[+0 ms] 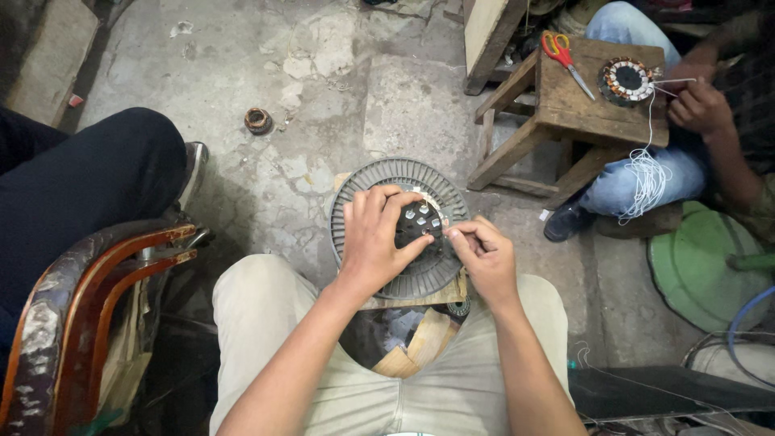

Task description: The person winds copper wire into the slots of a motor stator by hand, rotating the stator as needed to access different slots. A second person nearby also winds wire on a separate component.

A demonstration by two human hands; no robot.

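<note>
Head view: left hand [373,234] spreads flat over the round ribbed motor housing [401,227] between the knees, grip loose; right hand [484,252] pinches something tiny at the housing's hub; best keep the housing pressed steady; scissors [565,58] lie far beyond it.

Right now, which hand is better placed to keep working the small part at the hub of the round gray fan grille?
Right. The right hand pinches at the dark hub with its fingertips, while the left hand lies spread over the round gray fan grille, steadying it.
</note>
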